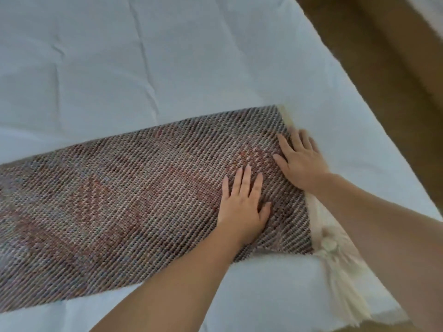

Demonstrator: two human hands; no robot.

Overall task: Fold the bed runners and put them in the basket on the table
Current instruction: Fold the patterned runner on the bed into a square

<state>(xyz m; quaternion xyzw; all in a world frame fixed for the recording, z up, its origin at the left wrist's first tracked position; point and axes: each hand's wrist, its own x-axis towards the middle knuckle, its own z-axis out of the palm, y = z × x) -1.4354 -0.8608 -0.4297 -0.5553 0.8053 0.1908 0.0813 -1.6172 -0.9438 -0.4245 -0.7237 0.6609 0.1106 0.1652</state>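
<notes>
A woven bed runner [134,197] in dull red, grey and brown lies flat across the white bed and runs off the left edge of the view. Its right end carries a cream band and a tassel fringe [340,279] that hangs over the bed's edge. My left hand [242,207] rests palm down on the runner near that end, fingers spread. My right hand [299,159] lies flat beside it, at the runner's right border, fingers apart. Neither hand grips the cloth. No basket is in view.
The white bed sheet [119,68] fills the far and left part of the view, with light creases. The bed's right edge runs diagonally; beyond it is brown floor [383,68].
</notes>
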